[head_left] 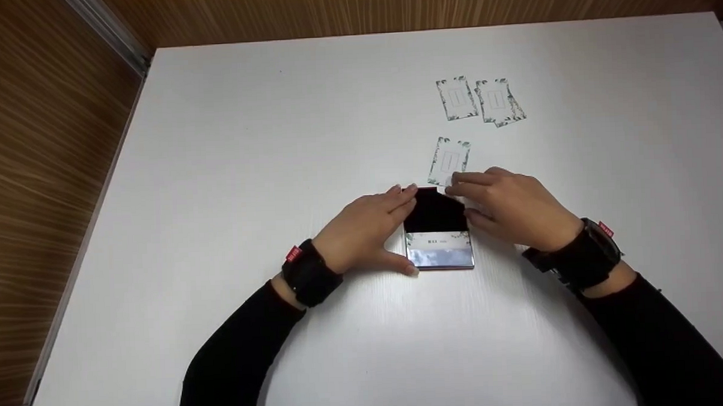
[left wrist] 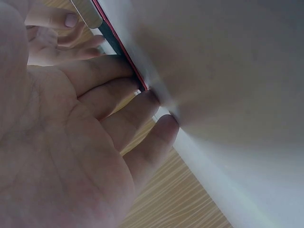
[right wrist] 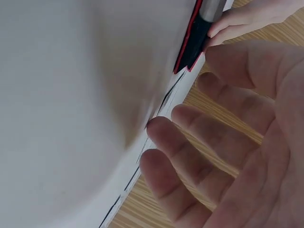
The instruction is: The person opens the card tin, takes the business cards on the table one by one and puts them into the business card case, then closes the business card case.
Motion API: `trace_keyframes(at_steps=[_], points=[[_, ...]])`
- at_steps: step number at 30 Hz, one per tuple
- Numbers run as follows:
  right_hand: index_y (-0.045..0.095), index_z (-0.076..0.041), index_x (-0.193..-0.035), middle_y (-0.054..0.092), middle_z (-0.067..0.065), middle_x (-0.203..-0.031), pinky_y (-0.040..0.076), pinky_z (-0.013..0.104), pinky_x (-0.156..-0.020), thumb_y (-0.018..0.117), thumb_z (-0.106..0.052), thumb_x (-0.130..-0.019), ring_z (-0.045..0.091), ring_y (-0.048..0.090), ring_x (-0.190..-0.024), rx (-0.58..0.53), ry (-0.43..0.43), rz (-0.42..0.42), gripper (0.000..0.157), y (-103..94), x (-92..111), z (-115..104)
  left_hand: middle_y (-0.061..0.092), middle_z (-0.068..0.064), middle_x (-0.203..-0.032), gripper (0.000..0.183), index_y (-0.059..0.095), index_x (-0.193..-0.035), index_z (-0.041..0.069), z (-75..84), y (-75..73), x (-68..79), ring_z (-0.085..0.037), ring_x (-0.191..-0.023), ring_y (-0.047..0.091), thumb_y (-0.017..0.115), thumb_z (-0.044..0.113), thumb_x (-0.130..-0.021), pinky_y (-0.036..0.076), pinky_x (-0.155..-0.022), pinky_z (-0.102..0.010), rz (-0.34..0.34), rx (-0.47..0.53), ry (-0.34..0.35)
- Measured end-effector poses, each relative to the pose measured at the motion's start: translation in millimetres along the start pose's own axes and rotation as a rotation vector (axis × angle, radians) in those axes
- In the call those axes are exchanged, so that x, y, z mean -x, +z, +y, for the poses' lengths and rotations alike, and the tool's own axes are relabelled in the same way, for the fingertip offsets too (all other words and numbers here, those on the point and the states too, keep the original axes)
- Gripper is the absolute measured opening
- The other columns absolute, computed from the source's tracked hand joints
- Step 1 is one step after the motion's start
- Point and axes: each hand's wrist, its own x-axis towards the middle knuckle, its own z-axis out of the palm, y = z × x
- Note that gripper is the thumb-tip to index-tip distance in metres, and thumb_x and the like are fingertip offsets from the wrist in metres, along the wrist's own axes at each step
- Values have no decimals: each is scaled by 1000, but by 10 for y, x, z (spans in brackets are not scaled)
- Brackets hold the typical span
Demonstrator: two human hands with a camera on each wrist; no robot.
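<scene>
A flat business card case (head_left: pixel 434 209) with a black inside and thin red edges lies unfolded on the table. A printed card (head_left: pixel 438 241) shows in its near half, above a shiny silver band. My left hand (head_left: pixel 368 230) rests along the case's left side, fingers fairly straight at the far left corner and thumb by the near left corner. Over the case's far right corner is my right hand (head_left: pixel 512 207), its fingers slightly bent and spread. Its fingertips (head_left: pixel 455 177) overlap the near end of a leaf-bordered card (head_left: pixel 448 159); whether they press it I cannot tell.
Farther back on the white table (head_left: pixel 245 141) lie a single leaf-bordered card (head_left: pixel 457 97) and overlapping cards (head_left: pixel 496 99) to its right. Wood-grain panels (head_left: pixel 391 9) border the table at the back and left.
</scene>
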Motion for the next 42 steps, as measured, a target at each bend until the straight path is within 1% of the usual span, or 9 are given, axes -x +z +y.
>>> trace_keyframes(at_steps=[3, 7, 18, 22, 26, 29, 32, 36, 42], points=[[69, -14, -127, 64, 7, -135, 58, 50, -77, 64, -7, -87, 32, 63, -112, 15, 10, -12, 41, 2, 5, 8, 17, -3, -167, 114, 29, -157, 5, 0, -3, 1, -22, -153, 18, 66, 76, -76, 26, -121, -40, 2, 9, 1], [70, -14, -125, 68, 6, -127, 58, 49, -79, 66, -8, -86, 30, 63, -109, 29, 2, -5, 39, 4, -3, 19, 18, -4, -167, 113, 30, -156, 5, 0, -9, 8, -22, -153, 19, 67, 75, -76, 26, -121, -40, 6, 17, 0], [74, -13, -118, 68, 4, -107, 57, 44, -70, 71, -13, -86, 26, 62, -96, 40, 14, -9, 33, -3, -1, 30, 17, -4, -167, 112, 29, -157, 5, -1, -2, 16, -21, -153, 18, 69, 73, -76, 24, -122, -40, 7, 34, -2], [76, -15, -115, 65, 3, -100, 53, 40, -64, 73, -12, -82, 24, 59, -88, 52, 12, -12, 33, -2, 3, 26, 18, -4, -167, 112, 30, -156, 5, -4, 15, 22, -22, -153, 19, 69, 73, -76, 26, -121, -40, 17, 31, 1], [77, -15, -109, 63, 3, -97, 49, 39, -65, 74, -11, -80, 24, 56, -85, 48, 2, 3, 29, 0, 6, 22, 20, -5, -166, 112, 32, -155, 4, -8, 35, 29, -23, -152, 21, 69, 73, -76, 28, -120, -40, 34, 18, 10], [76, -14, -102, 63, 5, -101, 50, 41, -71, 76, -11, -80, 27, 57, -90, 30, -2, 14, 22, -1, 8, 31, 19, -4, -167, 113, 31, -156, 4, -5, 31, 29, -22, -153, 20, 68, 74, -76, 27, -121, -40, 29, 19, 7], [74, -13, -96, 65, 8, -114, 53, 46, -80, 76, -13, -81, 32, 59, -103, 17, 16, 5, 15, -6, 12, 38, 17, -4, -167, 113, 30, -156, 5, 0, 23, 22, -21, -153, 19, 68, 75, -76, 26, -121, -39, 20, 20, 2], [72, -14, -96, 63, 10, -130, 55, 52, -84, 75, -15, -83, 35, 58, -118, 14, 61, -28, 13, -16, 17, 39, 17, -3, -167, 113, 29, -157, 5, 3, 17, 13, -21, -153, 18, 68, 74, -76, 26, -121, -39, 12, 18, -2], [72, -16, -96, 65, 7, -128, 57, 51, -79, 75, -18, -83, 33, 60, -114, 29, 85, -37, 14, -31, 25, 34, 17, -3, -167, 113, 29, -157, 5, 12, 10, 12, -21, -153, 18, 69, 74, -76, 26, -121, -39, 9, 20, -7]])
